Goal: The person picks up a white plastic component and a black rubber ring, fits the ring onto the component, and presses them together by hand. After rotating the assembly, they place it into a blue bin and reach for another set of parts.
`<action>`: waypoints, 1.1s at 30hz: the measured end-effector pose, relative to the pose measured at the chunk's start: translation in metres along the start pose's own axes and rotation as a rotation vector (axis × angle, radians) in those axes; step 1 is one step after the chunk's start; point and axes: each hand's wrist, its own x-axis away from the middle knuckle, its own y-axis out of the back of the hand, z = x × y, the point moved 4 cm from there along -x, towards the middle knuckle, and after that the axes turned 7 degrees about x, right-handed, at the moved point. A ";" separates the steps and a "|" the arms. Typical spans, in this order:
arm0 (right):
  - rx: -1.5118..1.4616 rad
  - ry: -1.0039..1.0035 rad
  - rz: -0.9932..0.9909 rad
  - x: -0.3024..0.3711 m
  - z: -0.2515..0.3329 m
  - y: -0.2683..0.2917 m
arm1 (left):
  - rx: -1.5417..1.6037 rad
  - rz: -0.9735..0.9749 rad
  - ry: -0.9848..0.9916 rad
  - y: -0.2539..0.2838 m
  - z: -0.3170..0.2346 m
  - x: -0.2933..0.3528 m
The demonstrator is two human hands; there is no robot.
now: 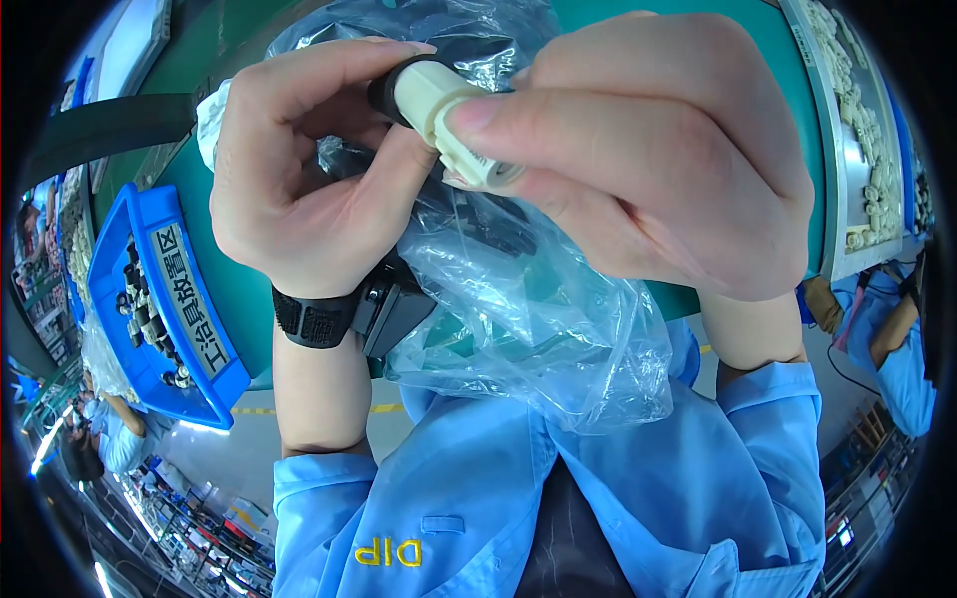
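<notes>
Between both hands is a cream plastic fitting [427, 92], roughly tube-shaped, with a clip-like side piece and a small opening at its near end. A black round collar or cap [382, 92] surrounds its far left end. My left hand [299, 194] is closed, with thumb and forefinger pinching the black collar. My right hand [668, 164] pinches the cream fitting's near end between thumb and fingers; its other fingers are curled in. Whether the collar and fitting are joined cannot be told. Just beneath the hands, a clear plastic bag [538, 329] lies crumpled, with dark items showing through.
A blue bin [224, 384] with several black-and-cream parts stands at left on the green work surface [244, 214]. A pale tray [829, 189] of cream parts lies at right. A black strap-like band [110, 135] reaches in from the left. Other people in blue work at both sides.
</notes>
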 end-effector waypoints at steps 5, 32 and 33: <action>0.012 0.012 -0.031 0.005 -0.003 0.002 | -0.157 0.047 0.047 0.000 -0.007 -0.001; 0.114 0.078 -0.149 0.007 -0.013 0.000 | 0.293 -0.052 0.063 -0.013 -0.004 0.000; 0.102 0.075 -0.146 0.007 -0.014 0.000 | 0.280 -0.041 0.067 -0.013 -0.004 0.000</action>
